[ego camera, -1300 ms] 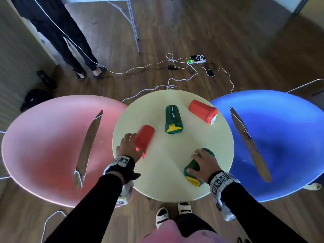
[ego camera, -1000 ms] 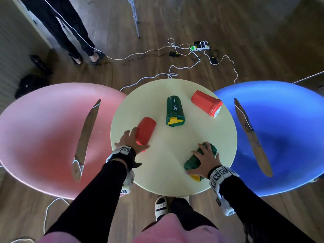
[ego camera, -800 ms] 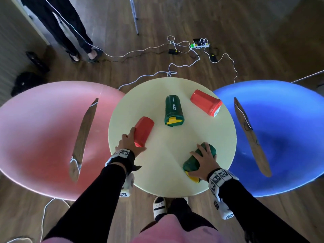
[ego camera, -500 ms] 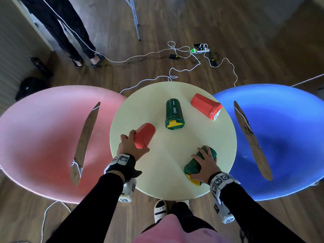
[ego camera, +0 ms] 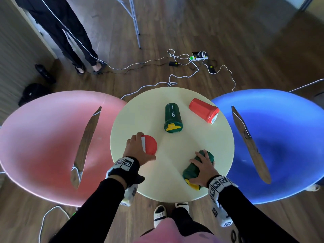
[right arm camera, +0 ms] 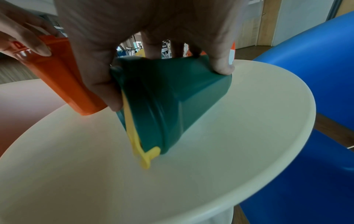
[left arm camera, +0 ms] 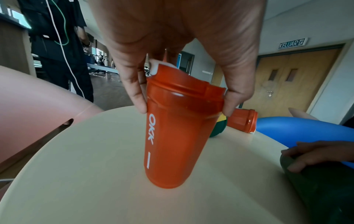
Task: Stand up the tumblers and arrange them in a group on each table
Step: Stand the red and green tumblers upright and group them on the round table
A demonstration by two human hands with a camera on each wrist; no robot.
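Observation:
A red tumbler (ego camera: 149, 144) (left arm camera: 172, 136) stands upright on the left of the round cream table (ego camera: 192, 141), and my left hand (ego camera: 135, 151) (left arm camera: 182, 72) grips it around the lid. My right hand (ego camera: 203, 170) (right arm camera: 153, 45) grips a green tumbler (ego camera: 196, 165) (right arm camera: 172, 103) with a yellow lid at the table's near right; it is tilted, lid end low. A second green tumbler (ego camera: 172, 118) lies on its side in the middle. Another red tumbler (ego camera: 203, 110) (left arm camera: 242, 120) lies on its side at the far right.
A pink table (ego camera: 40, 146) adjoins on the left and a blue table (ego camera: 284, 141) on the right. White cables and a power strip (ego camera: 198, 57) lie on the wooden floor beyond. A person's legs (ego camera: 73, 41) stand at the far left.
My left hand has tipped the red tumbler from lying on its side to standing upright. My right hand has closed round the green tumbler, which stays tilted at the near right.

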